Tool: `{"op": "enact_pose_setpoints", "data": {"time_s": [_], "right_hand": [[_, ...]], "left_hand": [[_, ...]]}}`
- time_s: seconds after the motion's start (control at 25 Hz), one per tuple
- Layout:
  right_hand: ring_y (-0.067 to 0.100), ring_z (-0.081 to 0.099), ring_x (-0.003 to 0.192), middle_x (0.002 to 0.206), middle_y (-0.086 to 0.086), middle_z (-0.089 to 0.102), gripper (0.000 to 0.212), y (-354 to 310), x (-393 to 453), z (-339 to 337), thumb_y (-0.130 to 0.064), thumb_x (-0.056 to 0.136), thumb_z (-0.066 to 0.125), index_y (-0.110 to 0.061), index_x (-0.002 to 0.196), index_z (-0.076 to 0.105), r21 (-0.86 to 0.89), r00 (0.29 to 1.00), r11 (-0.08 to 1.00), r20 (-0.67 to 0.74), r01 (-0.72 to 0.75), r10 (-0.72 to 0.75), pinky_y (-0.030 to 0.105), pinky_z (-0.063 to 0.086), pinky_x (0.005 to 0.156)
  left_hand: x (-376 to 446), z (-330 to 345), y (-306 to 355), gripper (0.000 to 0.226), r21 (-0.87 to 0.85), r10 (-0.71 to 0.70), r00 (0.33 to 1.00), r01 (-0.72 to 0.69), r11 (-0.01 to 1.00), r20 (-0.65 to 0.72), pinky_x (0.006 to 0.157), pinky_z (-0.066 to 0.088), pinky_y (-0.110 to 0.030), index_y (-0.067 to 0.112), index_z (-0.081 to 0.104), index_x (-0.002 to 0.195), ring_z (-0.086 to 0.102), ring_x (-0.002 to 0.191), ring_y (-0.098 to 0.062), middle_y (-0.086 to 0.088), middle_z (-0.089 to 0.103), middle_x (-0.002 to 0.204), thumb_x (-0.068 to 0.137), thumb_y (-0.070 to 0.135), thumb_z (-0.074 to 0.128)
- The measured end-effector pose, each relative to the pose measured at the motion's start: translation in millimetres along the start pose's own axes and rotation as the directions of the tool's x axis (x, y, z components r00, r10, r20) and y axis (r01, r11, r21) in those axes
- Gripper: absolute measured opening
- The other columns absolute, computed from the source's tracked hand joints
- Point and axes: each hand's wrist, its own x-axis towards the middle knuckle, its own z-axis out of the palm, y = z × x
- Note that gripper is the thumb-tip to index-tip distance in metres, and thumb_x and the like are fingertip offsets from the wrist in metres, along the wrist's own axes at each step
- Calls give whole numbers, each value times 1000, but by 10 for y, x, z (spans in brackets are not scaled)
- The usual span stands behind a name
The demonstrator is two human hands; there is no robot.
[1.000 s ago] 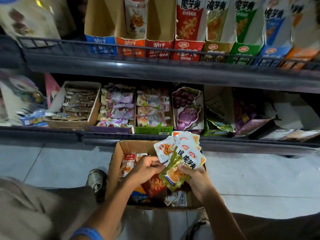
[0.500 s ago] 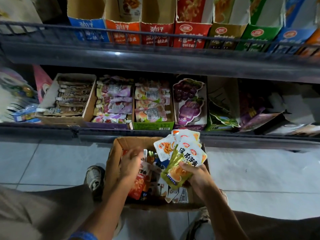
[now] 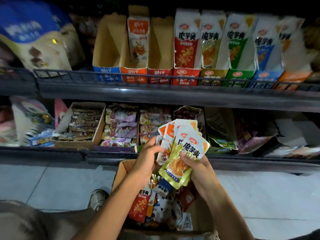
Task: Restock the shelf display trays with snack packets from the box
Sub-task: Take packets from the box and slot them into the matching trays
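My right hand (image 3: 195, 168) grips a fanned bunch of snack packets (image 3: 183, 148), white tops with yellow-green bottoms, above the cardboard box (image 3: 121, 172) on the floor. My left hand (image 3: 149, 153) pinches the left edge of that bunch, where an orange-and-white packet (image 3: 167, 134) sits. The box holds several loose packets, among them a red one (image 3: 140, 203). On the upper shelf stand display trays: a blue one (image 3: 107, 49) and a red one (image 3: 160, 49) look empty, an orange one (image 3: 134, 71) holds one packet, and the trays to the right (image 3: 187, 49) are full.
The lower shelf (image 3: 155, 153) carries open trays of small sweets and purple grape-print packs. A wire rail (image 3: 121, 78) runs along the upper shelf front. A large blue-and-cream bag (image 3: 34, 37) leans at the upper left. My shoe (image 3: 97, 199) rests on the tiled floor left of the box.
My left hand has come up out of the box to the bunch in my right hand. Both hands and the bunch have risen, and my view has tilted upward.
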Motion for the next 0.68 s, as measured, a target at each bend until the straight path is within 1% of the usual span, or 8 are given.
{"op": "enact_pose_setpoints", "data": {"time_s": [0.04,0.12,0.24,0.32,0.4,0.44,0.6,0.68], "right_hand": [[28,68,105,111,9,72,52,-93,-32,62,-14,74,74,-11,124,60,-10,999,999,-6,34,-34,50,50,98],[29,69,102,110,11,72,46,-295,-118,191,-13,77,72,-10,121,61,-19,994,994,21,107,-107,52,52,94],[27,68,105,114,7,71,42,-577,-228,430,-17,85,67,-15,125,58,-50,972,973,75,226,-222,49,54,92],[17,70,100,111,-2,72,35,-707,-277,588,-21,92,60,-22,126,53,-64,953,951,61,302,-298,36,59,81],[10,72,90,103,-6,74,24,-801,-280,693,-25,95,57,-25,119,51,-55,949,947,11,315,-315,24,58,66],[10,72,88,103,-5,73,21,-863,-277,747,-26,96,57,-26,116,51,-71,947,946,-18,318,-320,25,58,65],[23,72,95,104,2,75,20,-1150,-213,904,-30,95,59,-23,114,63,-54,942,947,-102,317,-321,52,56,85],[26,72,94,100,4,75,17,-1272,-153,943,-30,96,59,-21,109,67,-44,925,936,-145,349,-352,56,55,86]], "left_hand": [[-48,9,132,37,12,10,999,-11,1000,33,101,48,-48,24,65,123,64,115,-27,-3,73,118,88,13,64],[-181,-15,424,48,71,4,995,-11,997,95,99,49,-45,28,66,117,66,112,-22,3,75,113,72,22,80],[-318,-76,795,48,214,-12,991,-17,977,136,96,51,-38,20,67,114,70,103,-15,4,77,104,69,12,82],[-390,-51,968,42,253,28,986,-69,965,162,82,53,-30,19,66,113,73,91,-9,4,78,101,75,11,80],[-414,-34,1046,43,166,49,986,-76,983,157,72,54,-30,18,66,111,74,86,-13,1,78,100,71,16,81],[-419,-27,1064,45,109,55,987,-72,991,154,71,55,-32,17,66,110,74,86,-16,-2,78,100,68,18,81],[-384,63,1100,43,-105,86,992,-76,992,94,71,58,-36,14,69,110,73,79,-20,-6,78,99,69,23,79],[-342,124,1146,35,-181,95,992,-79,980,82,58,60,-33,13,69,110,74,73,-19,-7,78,96,76,18,76]]}}
